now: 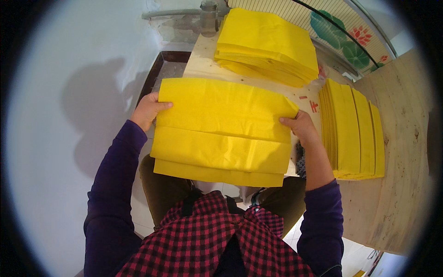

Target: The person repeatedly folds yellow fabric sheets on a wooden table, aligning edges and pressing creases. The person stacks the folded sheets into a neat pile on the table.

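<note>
I hold a batch of folded yellow paper sheets [221, 131] in front of me, over the near end of a pale wooden table [397, 152]. The sheets overlap in three stepped layers. My left hand [148, 110] grips the batch's upper left edge, thumb on top. My right hand [300, 125] grips its right edge, thumb on top. Both forearms are in dark purple sleeves.
A thick stack of yellow sheets [267, 44] lies at the table's far end. A fanned row of folded yellow sheets [353, 134] lies to the right of my right hand. A white wall [69, 115] is at the left; a red checked apron [217, 240] is below.
</note>
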{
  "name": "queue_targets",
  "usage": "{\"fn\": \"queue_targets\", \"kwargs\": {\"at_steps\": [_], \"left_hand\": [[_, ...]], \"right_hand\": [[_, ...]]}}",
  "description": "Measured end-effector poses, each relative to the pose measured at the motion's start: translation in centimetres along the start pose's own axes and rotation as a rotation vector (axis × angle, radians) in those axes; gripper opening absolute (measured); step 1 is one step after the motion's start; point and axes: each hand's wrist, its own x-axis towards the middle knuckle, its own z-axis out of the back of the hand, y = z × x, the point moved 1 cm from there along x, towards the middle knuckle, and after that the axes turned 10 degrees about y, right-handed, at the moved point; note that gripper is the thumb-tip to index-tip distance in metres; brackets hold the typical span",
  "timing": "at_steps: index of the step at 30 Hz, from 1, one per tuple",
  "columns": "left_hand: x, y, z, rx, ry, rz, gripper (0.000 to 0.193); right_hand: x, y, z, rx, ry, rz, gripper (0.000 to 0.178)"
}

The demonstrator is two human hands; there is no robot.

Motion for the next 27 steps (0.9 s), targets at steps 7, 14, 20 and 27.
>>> {"fn": "queue_targets", "kwargs": {"at_steps": [7, 14, 20, 27], "left_hand": [[0.0, -0.9, -0.1, 0.018, -0.023, -0.001, 0.025], [1.1, -2.1, 0.8, 0.198, -0.017, 0.049, 0.019], [0.3, -3.1, 1.1, 0.356, -0.027, 0.117, 0.02], [-1.3, -3.3, -0.9, 0.186, -0.114, 0.041, 0.023]], "right_hand": [[1.0, 1.3, 1.5, -0.171, 0.073, -0.091, 0.028], [2.2, 1.9, 1.8, -0.072, 0.099, -0.126, 0.03], [0.4, 2.2, 1.2, -0.123, 0.017, -0.074, 0.03], [-0.9, 1.7, -0.2, 0.082, -0.051, 0.007, 0.028]]}}
